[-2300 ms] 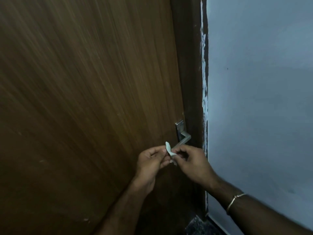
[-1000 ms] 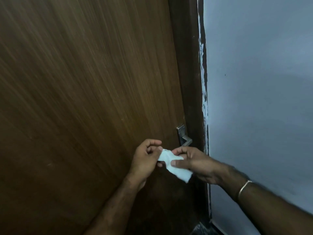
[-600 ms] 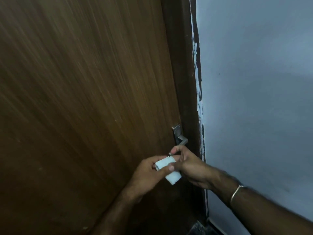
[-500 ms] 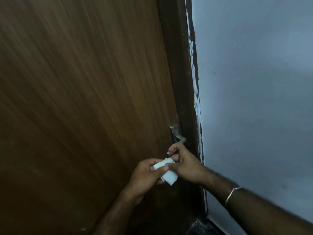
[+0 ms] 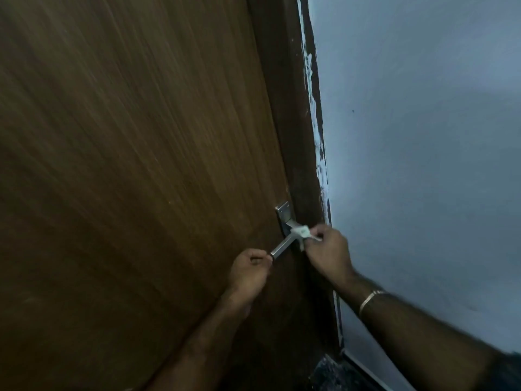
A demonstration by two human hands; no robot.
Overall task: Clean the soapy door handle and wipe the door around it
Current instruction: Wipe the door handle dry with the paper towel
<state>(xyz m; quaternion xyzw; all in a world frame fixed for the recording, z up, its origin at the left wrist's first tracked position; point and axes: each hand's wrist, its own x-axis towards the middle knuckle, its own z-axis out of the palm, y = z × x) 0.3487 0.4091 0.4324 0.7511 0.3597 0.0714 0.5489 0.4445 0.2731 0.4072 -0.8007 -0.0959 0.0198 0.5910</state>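
Two hands at the door handle (image 5: 284,242): left hand (image 5: 249,273) pinches the lever's free end; right hand (image 5: 328,251) grips a white wipe (image 5: 301,231) against its base. Wipe mostly hidden by the fingers; soap indiscernible on the brown door (image 5: 135,165)

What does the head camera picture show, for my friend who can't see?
A right hand presses a white wipe on a metal door handle, while the left hand pinches the handle's tip. The wooden door meets a pale blue wall.
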